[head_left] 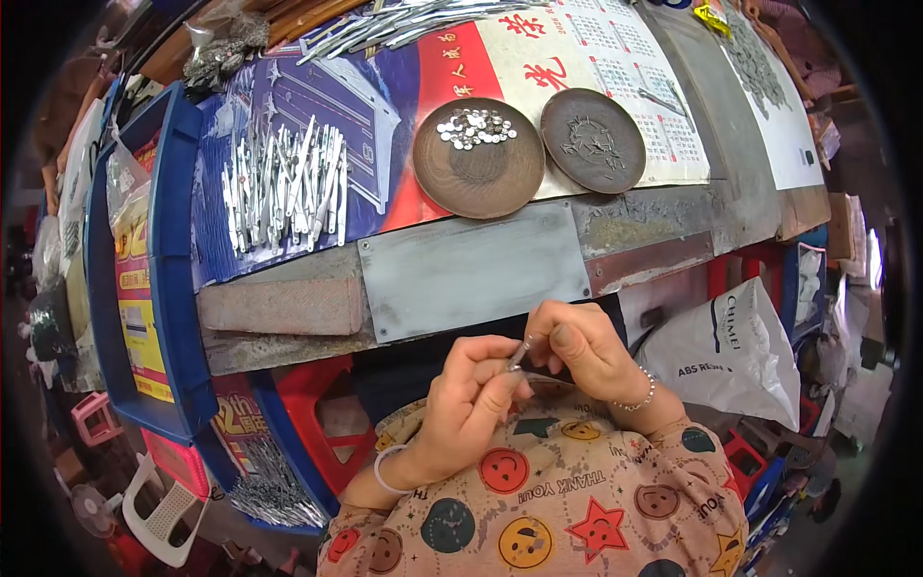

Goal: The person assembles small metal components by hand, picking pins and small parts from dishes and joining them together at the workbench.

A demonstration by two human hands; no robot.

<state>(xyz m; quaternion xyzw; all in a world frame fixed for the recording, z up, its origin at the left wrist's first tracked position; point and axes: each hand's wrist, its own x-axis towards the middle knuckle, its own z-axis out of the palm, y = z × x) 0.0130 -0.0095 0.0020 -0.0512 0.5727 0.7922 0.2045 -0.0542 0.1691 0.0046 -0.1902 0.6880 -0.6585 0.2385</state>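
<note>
Close to my body, below the bench edge, my left hand (471, 396) is closed with thumb and fingers pinching a small slim metal piece (520, 353). The closed fingertips of my right hand (582, 348) meet its upper end. What else these fingertips may hold is too small to tell. Beyond the hands lies a grey metal plate (471, 269) fixed to the bench edge. Behind it stand a brown round dish (471, 188) with small shiny discs (476, 127) and a second brown dish (630, 165) with small dark pins (591, 141).
A heap of flat silver metal strips (286, 189) lies on the left of the printed sheet, with more strips (413, 24) at the far edge. A reddish block (281, 307) rests at the bench's front edge. A blue tray (183, 288) stands left; a white plastic bag (731, 356) sits right.
</note>
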